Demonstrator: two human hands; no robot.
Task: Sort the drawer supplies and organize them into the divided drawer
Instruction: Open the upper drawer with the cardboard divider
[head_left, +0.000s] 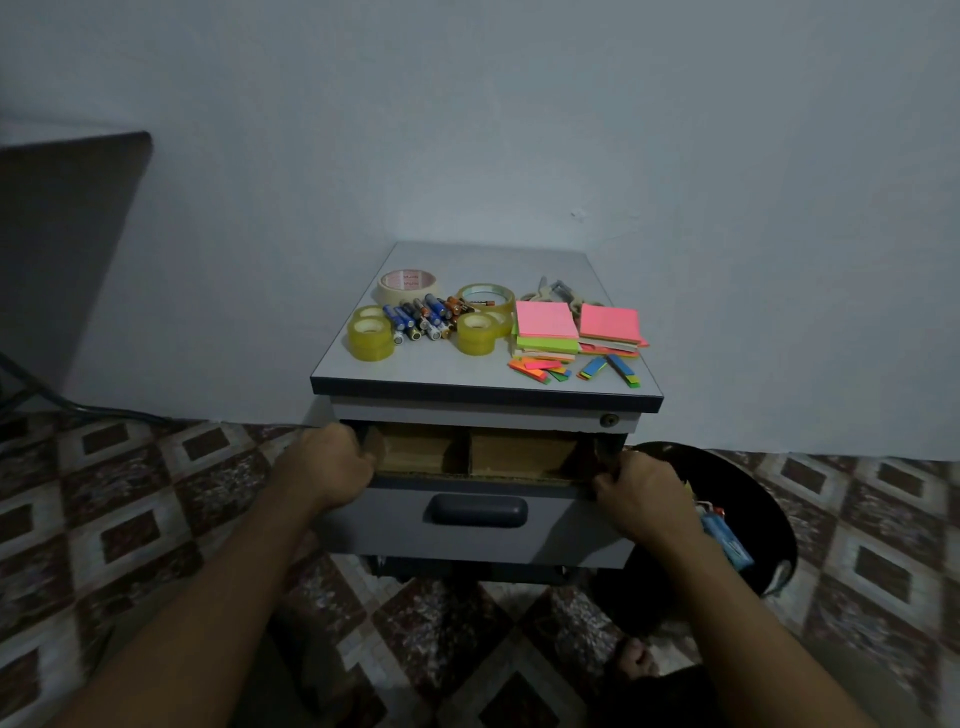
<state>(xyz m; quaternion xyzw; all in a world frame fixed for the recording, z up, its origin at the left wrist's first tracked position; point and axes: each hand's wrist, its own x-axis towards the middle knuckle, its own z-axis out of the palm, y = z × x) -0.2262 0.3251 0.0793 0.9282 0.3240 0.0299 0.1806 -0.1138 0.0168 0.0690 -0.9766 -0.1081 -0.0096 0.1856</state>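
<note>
Status: barely started. Drawer (478, 540) at frame centre, only partly out. Left hand (332, 467) curls over its top-left corner and right hand (641, 499) over its top-right corner, both gripping the front panel. Cardboard dividers (470, 452) are in, and the visible compartments look empty; the rear ones are hidden under the cabinet top (467, 374).

Nothing sorted yet. All on the cabinet top, above the drawer:
- tape rolls (370, 338), left
- batteries (421, 319), loose pile between the rolls
- sticky notes (548, 325), right
- page flags (540, 370), just in front of the notes
- metal tools (558, 291) behind the notes, type unclear

Black bin (737, 493) at right holds blue items, unidentifiable.

Left: pull the drawer fully out, then load everything by type.
</note>
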